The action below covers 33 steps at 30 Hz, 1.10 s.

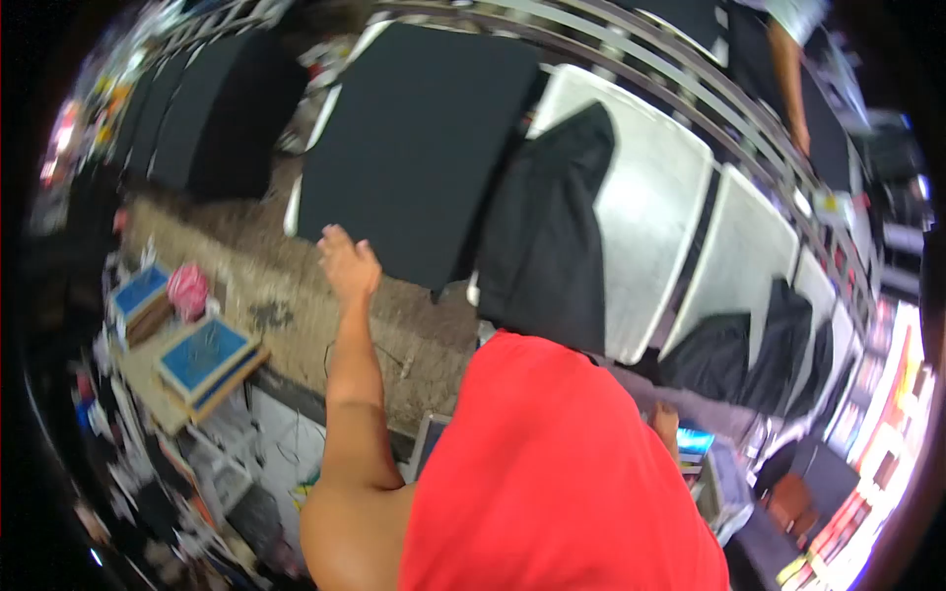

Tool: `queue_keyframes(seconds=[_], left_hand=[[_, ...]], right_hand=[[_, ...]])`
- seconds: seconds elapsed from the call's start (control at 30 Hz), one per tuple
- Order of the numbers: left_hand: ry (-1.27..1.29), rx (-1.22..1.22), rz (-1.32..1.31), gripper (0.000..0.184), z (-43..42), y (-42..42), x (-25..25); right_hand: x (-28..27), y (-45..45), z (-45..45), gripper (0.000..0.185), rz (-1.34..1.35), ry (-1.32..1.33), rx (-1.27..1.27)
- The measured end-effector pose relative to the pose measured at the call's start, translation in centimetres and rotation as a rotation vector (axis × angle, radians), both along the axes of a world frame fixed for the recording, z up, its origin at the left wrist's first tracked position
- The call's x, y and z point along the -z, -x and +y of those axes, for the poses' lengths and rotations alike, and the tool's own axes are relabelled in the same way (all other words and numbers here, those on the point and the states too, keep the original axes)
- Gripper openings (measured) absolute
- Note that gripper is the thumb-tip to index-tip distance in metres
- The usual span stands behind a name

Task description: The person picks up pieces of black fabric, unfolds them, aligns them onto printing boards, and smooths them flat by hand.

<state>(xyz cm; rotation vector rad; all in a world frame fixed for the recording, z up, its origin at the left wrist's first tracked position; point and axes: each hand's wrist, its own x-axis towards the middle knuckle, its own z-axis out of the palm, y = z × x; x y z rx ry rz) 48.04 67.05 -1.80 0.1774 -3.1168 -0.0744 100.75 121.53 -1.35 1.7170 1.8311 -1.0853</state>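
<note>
My left hand [350, 266] reaches forward with fingers stretched out, at the near edge of a black cloth panel [419, 138]. That panel lies flat over a pale board, whose white edge shows at its left side. Whether my fingers press on the cloth or only hover by it, I cannot tell. My right hand [666, 424] is low at the right, half hidden by the red shirt I wear. Beside it is a bright blue patch [695, 443] on a framed thing; its fingers are too blurred to read.
A black cloth piece [552, 217] lies partly over a white board [650, 197]. More boards with black pieces run rightward along a metal rail [690, 94]. Blue-meshed frames [204, 353] and a pink bundle [188, 291] lie at left. Another person's arm [788, 84] reaches in beyond the rail.
</note>
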Motion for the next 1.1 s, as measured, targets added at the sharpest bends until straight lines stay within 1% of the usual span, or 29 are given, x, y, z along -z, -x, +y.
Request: queue_keyframes(seconds=[0.03,0.1,0.13,0.17,0.23,0.27,0.3,0.33,0.37,0.4,0.43,0.47,0.5,0.53,0.57,0.63,0.67,0.7,0.73,0.8,0.87,0.93,1.0,1.1], left_hand=[[0.049,-0.062,-0.008,0.060,1.0,0.2,-0.2],[0.060,-0.071,-0.080,0.054,3.2,0.9,-2.1],[-0.030,0.091,0.059,0.047,4.7,0.5,-2.9],[-0.043,0.140,0.064,0.047,7.3,0.8,-3.6],[-0.483,0.410,-0.181,0.048,13.1,-0.6,-5.2],[-0.492,0.440,-0.116,0.050,16.7,-1.7,-5.9],[-0.502,0.468,-0.046,0.052,20.2,-2.7,-6.4],[-0.484,0.431,-0.045,0.052,22.7,-3.0,-5.6],[-0.384,0.506,-0.002,0.040,24.6,-3.4,-5.1],[-0.396,0.506,-0.150,0.033,25.9,-3.2,-5.4],[-0.409,0.510,-0.293,0.026,28.0,-2.8,-5.8],[-0.663,0.501,-0.278,0.016,29.8,-4.3,-7.6],[-0.771,0.575,-0.171,0.014,31.3,-5.5,-7.9],[-0.985,0.547,-0.303,0.013,32.2,-6.5,-8.4],[-1.193,0.507,-0.439,0.013,33.8,-7.6,-10.1],[-1.615,0.446,-0.647,0.012,37.7,-11.7,-16.1],[-1.669,0.522,-0.726,0.012,39.4,-13.5,-18.5],[-1.699,0.561,-0.781,0.012,41.3,-16.1,-21.8],[-1.698,0.595,-0.791,0.012,43.0,-18.1,-23.7],[-1.701,0.643,-0.778,0.012,45.9,-21.7,-27.0],[-1.754,0.750,-0.877,0.011,48.1,-25.1,-29.8],[-1.755,0.801,-0.888,0.011,50.1,-28.2,-32.2],[-1.757,0.883,-0.924,0.011,51.5,-30.2,-32.8],[-1.721,0.878,-0.916,0.011,52.7,-32.9,-32.9]], right_hand=[[1.6,-1.0,0.2,0.025,0.095,-0.032,0.153],[-0.2,-0.4,-2.1,0.026,0.131,-0.120,0.217],[1.5,-2.8,-2.0,0.030,0.126,-0.034,0.187],[1.2,-3.6,-3.3,0.030,0.131,-0.048,0.235],[0.5,-3.7,-6.1,0.028,0.119,-0.079,0.252],[-1.5,-2.0,-7.9,0.029,0.051,-0.037,0.311],[-1.3,-2.7,-9.1,0.029,0.060,-0.043,0.346],[-1.0,-3.6,-10.1,0.031,0.095,0.143,0.255],[-0.8,-4.7,-11.2,0.033,0.135,0.324,0.163],[-0.6,-5.8,-12.3,0.034,0.149,0.408,0.095],[-0.5,-6.8,-13.2,0.034,0.133,0.401,0.075],[-0.4,-7.9,-14.0,0.035,0.119,0.394,0.066],[-0.2,-9.5,-14.6,0.035,0.108,0.369,0.096],[0.1,-11.2,-15.2,0.036,0.098,0.342,0.137],[0.5,-13.0,-15.4,0.036,0.093,0.312,0.184],[1.3,-17.1,-15.6,0.037,0.094,0.261,0.287],[1.8,-19.5,-15.7,0.038,0.086,0.242,0.340],[2.3,-22.0,-15.6,0.038,0.084,0.224,0.389],[2.8,-24.4,-15.3,0.039,0.081,0.213,0.433],[4.0,-29.1,-14.9,0.040,0.076,0.196,0.509],[5.0,-33.2,-15.0,0.041,0.059,0.198,0.565],[6.0,-36.2,-15.0,0.042,0.044,0.208,0.599],[6.9,-38.2,-14.7,0.043,0.031,0.221,0.584],[8.2,-38.4,-13.2,0.045,0.029,0.236,0.474]])
